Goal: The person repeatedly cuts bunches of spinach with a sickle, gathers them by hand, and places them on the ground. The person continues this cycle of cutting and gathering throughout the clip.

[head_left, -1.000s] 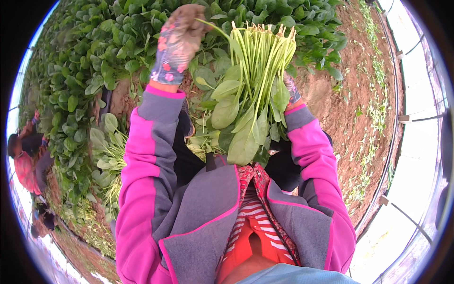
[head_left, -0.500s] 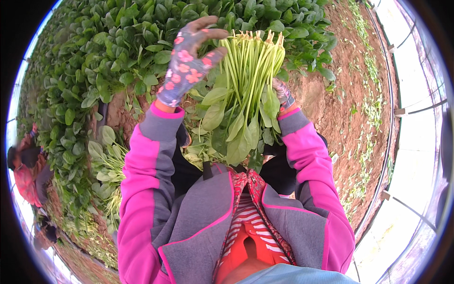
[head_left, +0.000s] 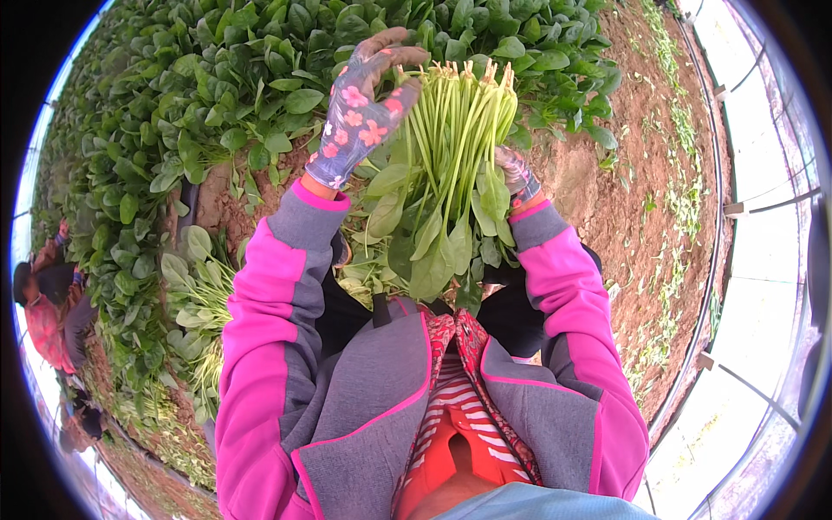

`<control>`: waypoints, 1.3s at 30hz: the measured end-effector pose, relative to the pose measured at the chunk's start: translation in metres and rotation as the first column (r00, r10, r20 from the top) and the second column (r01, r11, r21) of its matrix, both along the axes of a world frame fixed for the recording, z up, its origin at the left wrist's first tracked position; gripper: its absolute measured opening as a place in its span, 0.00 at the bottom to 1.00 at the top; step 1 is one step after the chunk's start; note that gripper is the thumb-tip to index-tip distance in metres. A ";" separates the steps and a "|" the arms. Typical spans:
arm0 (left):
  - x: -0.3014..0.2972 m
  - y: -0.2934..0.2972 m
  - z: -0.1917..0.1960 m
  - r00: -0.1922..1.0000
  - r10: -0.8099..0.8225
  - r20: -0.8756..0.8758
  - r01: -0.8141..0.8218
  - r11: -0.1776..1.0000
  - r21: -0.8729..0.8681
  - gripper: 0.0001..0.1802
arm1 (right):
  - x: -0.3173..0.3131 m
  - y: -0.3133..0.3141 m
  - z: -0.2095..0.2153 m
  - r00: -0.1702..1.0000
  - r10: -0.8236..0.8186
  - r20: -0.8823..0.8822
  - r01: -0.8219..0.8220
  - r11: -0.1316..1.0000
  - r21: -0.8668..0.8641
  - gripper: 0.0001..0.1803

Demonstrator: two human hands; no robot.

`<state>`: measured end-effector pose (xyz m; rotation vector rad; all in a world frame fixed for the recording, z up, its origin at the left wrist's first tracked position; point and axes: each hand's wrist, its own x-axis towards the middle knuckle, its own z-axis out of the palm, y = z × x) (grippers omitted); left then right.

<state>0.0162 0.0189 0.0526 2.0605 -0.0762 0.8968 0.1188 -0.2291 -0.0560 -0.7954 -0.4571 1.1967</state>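
**Bunch of greens held stems-up in the right hand, left hand parted beside it**

The right hand [head_left: 515,173], in a flowered glove, holds a thick bunch of leafy greens [head_left: 459,130] from its right side; its fingers are hidden behind the stalks. The bunch stands upside down between the two hands, pale cut ends gathered at the top, broad leaves hanging below the level of both wrists.

The left hand [head_left: 368,108], gloved in the same flowered pattern with brown-stained fingers, is parted, a gap showing between thumb and fingers. Its thumb is right by the stalks at the bunch's upper left; whether it touches them I cannot tell.

Beyond both hands, and out to the left, a planted bed [head_left: 251,61] is filled with dense dark-green growth. Nearer the body than the left hand, a second pile of greens [head_left: 204,299] lies outside the left forearm. To the right of the right hand, bare brown soil [head_left: 585,186] bears a strip of scattered leaves [head_left: 680,208], with white sheeting [head_left: 767,295] farther out. Far left of the left hand, a person [head_left: 50,321] in a red top is beside the bed.
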 end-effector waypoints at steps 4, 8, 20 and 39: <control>-0.001 -0.002 0.009 0.988 0.142 0.057 -0.153 0.907 0.391 0.16 | 0.000 0.001 0.005 1.000 0.000 -0.015 0.000 1.000 -0.009 0.39; -0.005 -0.002 0.015 0.975 0.211 0.064 -0.213 0.822 0.528 0.13 | -0.006 0.006 0.015 0.997 -0.051 0.058 0.053 0.998 -0.033 0.35; -0.002 0.025 -0.008 0.875 -0.439 -0.205 0.244 0.765 -0.597 0.11 | -0.011 0.008 0.019 0.994 -0.019 -0.111 0.010 0.997 -0.079 0.29; -0.025 0.074 -0.004 0.819 -0.005 -0.573 0.037 0.998 0.044 0.11 | -0.003 0.006 0.002 0.981 -0.122 -0.152 0.131 0.990 0.047 0.29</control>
